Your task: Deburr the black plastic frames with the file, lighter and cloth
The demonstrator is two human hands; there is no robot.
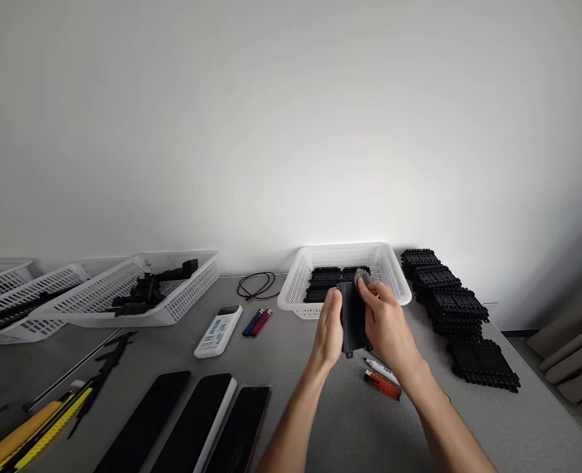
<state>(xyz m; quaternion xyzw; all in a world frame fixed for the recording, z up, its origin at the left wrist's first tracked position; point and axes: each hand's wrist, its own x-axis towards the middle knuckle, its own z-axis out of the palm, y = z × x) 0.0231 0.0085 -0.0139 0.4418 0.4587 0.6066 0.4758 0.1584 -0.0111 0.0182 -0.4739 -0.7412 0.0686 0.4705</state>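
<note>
Three white baskets (128,320) are standing at the far left of the bench (340,427), the rightmost of them holding black parts (140,292). Yellow tools (49,430) are lying at the near left, with a black caliper (104,368) resting just to their right. Three dark-screened phones (192,424) are lying side by side at the near edge of view. Beyond them, a white device (219,332) is lying face up, a black cable (242,289) is lying coiled farther back, and a blue lighter (252,322) and a red lighter (261,322) are resting together. Farther right, a fourth basket (291,306) is holding black panels (323,276). On its near side, the left hand (329,325) is grasping a black plate (355,322) by its left edge, above the bench. The right hand (389,322) is pinching a gray wad (361,276) in its grip, pressing it to the plate's far right corner. Below that hand, a white marker (382,371) and an orange lighter (382,386) are lying close together. Stacked black panels (458,305) are occupying the right side, the nearest ones sitting slightly apart.
</note>
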